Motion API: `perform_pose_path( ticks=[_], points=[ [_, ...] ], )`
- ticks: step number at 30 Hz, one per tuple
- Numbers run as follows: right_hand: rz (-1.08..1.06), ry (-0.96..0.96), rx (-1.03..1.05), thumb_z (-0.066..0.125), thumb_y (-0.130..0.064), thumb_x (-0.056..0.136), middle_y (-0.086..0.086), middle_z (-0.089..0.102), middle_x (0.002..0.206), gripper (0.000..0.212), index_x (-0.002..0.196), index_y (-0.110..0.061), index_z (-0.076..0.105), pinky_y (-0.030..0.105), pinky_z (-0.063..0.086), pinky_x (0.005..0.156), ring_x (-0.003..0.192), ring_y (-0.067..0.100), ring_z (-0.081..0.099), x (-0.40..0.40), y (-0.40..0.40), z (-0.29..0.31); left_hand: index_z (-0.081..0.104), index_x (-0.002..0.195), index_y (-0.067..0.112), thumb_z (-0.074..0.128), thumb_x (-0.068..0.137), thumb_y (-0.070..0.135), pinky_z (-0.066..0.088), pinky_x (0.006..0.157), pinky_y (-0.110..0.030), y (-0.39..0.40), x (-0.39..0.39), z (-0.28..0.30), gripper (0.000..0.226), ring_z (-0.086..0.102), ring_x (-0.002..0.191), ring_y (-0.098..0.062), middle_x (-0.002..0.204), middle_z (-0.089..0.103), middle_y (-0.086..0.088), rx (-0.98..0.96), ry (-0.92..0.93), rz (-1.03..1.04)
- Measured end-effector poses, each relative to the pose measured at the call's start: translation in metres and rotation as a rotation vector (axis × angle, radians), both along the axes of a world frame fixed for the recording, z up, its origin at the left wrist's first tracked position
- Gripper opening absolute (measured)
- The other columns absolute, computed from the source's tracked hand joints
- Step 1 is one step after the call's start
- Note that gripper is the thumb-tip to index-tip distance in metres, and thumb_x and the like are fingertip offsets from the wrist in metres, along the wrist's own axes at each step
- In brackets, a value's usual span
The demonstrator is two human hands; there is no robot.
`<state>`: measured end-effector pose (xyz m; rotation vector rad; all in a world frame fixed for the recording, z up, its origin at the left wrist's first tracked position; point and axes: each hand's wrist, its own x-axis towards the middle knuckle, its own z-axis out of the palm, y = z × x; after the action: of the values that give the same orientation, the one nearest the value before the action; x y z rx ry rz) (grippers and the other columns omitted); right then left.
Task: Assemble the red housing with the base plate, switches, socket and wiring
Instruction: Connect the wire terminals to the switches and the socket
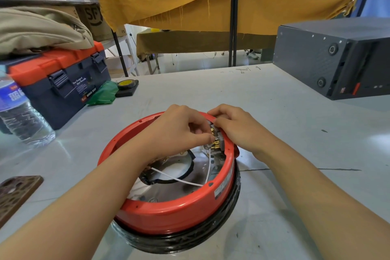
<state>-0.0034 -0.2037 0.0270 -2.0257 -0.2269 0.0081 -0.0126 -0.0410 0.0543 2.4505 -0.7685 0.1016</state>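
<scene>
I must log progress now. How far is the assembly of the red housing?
Done: the metal base plate sits inside the red housing. In hand: both hands, left hand and right hand, work on the terminal block at the wall. Left: the white wire lies loose.

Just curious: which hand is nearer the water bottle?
Left. The left hand works inside the red housing, on the water bottle's side; the right hand lies beyond it.

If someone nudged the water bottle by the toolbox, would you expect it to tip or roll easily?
The water bottle stands upright and looks tall for its narrow base, so a high push would probably topple it. Its thin, clear ribbed wall suggests it would likely flex if squeezed. Being round, it would probably roll across the smooth table once down.
</scene>
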Motion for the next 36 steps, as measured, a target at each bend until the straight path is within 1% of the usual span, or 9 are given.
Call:
perform_pose_path(
  ticks=[3,7,11,15,23,27,29,31,36],
  points=[
    [-0.007,-0.006,0.000,0.045,-0.014,0.091,-0.013,0.063,0.071,0.025,0.105,-0.022,0.064,0.019,0.044,0.057,0.057,0.005,0.058,0.0012,0.0001,-0.0018,0.073,0.071,0.027,0.072,0.076,0.028,0.039,0.054,-0.011,0.0017,0.0003,-0.0003,0.005,0.054,0.058,-0.001,0.064,0.063,0.009,0.018,0.030,-0.023],
    [-0.011,-0.024,-0.001,0.048,-0.018,0.091,-0.013,0.066,0.072,0.021,0.106,-0.021,0.063,0.016,0.041,0.054,0.057,0.004,0.058,0.0022,0.0006,-0.0043,0.074,0.074,0.025,0.072,0.079,0.027,0.040,0.054,-0.011,0.0026,0.0012,-0.0005,0.006,0.055,0.058,-0.001,0.066,0.067,0.007,0.038,0.049,-0.037],
    [-0.016,-0.025,0.006,0.049,-0.016,0.090,-0.012,0.066,0.073,0.022,0.106,-0.020,0.063,0.019,0.042,0.057,0.060,0.008,0.059,0.0024,0.0012,-0.0048,0.075,0.078,0.022,0.071,0.080,0.022,0.037,0.052,-0.008,0.0049,0.0013,0.0007,0.005,0.054,0.052,0.001,0.057,0.063,0.016,0.023,0.065,-0.052],
    [-0.017,-0.028,0.002,0.048,-0.016,0.090,-0.012,0.065,0.072,0.021,0.105,-0.020,0.063,0.018,0.043,0.055,0.059,0.007,0.059,0.0025,0.0009,-0.0052,0.074,0.076,0.020,0.070,0.081,0.018,0.036,0.051,-0.006,0.0041,0.0002,0.0002,0.007,0.054,0.049,0.003,0.052,0.060,0.018,0.002,0.075,-0.052],
    [-0.014,-0.031,0.010,0.048,-0.015,0.091,-0.011,0.065,0.071,0.022,0.107,-0.018,0.062,0.019,0.042,0.055,0.054,0.006,0.057,0.0038,0.0006,-0.0066,0.071,0.071,0.017,0.071,0.081,0.015,0.035,0.050,-0.004,-0.0004,-0.0042,0.0014,0.010,0.054,0.049,0.004,0.049,0.056,0.013,0.024,0.028,-0.020],
    [-0.017,-0.034,0.009,0.048,-0.015,0.091,-0.013,0.063,0.069,0.022,0.107,-0.019,0.063,0.016,0.041,0.053,0.056,0.004,0.057,0.0048,0.0004,-0.0077,0.071,0.072,0.013,0.070,0.081,0.012,0.037,0.052,-0.005,-0.0029,-0.0059,0.0023,0.009,0.055,0.052,0.005,0.054,0.059,0.012,0.066,0.010,-0.014],
    [-0.017,-0.038,0.012,0.049,-0.015,0.091,-0.014,0.063,0.069,0.022,0.107,-0.019,0.063,0.010,0.040,0.048,0.052,-0.001,0.056,0.0053,0.0006,-0.0082,0.072,0.074,0.012,0.069,0.081,0.012,0.037,0.053,-0.005,-0.0035,-0.0067,0.0021,0.007,0.055,0.054,0.005,0.057,0.060,0.011,0.079,-0.002,-0.015],
    [-0.016,-0.039,0.023,0.049,-0.015,0.091,-0.014,0.062,0.067,0.022,0.106,-0.018,0.063,0.008,0.038,0.045,0.048,-0.005,0.054,0.0056,0.0006,-0.0082,0.072,0.074,0.012,0.069,0.081,0.012,0.037,0.053,-0.005,-0.0038,-0.0072,0.0018,0.008,0.055,0.054,0.005,0.056,0.060,0.012,0.076,-0.007,-0.016],
    [-0.011,-0.042,0.007,0.048,-0.016,0.092,-0.015,0.060,0.068,0.023,0.110,-0.018,0.062,0.008,0.039,0.046,0.054,-0.001,0.055,0.0047,0.0003,-0.0076,0.070,0.072,0.016,0.069,0.082,0.014,0.037,0.053,-0.007,-0.0034,-0.0061,0.0013,0.010,0.054,0.053,0.004,0.054,0.057,0.012,0.079,-0.004,-0.009]
  ],
)
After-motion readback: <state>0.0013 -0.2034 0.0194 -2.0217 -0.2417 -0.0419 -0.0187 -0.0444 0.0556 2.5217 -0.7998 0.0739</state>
